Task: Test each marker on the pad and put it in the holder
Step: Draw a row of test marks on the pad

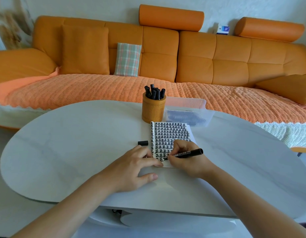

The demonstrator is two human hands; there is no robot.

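Note:
A white pad (171,134) covered in rows of black marks lies on the table. My right hand (186,160) grips a black marker (188,153), its tip pressed on the pad's lower rows. My left hand (136,167) lies flat, fingers spread, pinning the pad's lower left corner. The marker's black cap (143,143) rests on the table just left of the pad. Behind the pad stands a round orange holder (153,109) with several black markers (154,92) sticking out.
A clear plastic box (188,110) with more markers sits right of the holder. The white oval table (62,143) fills the foreground. An orange sofa (183,57) with cushions runs behind it.

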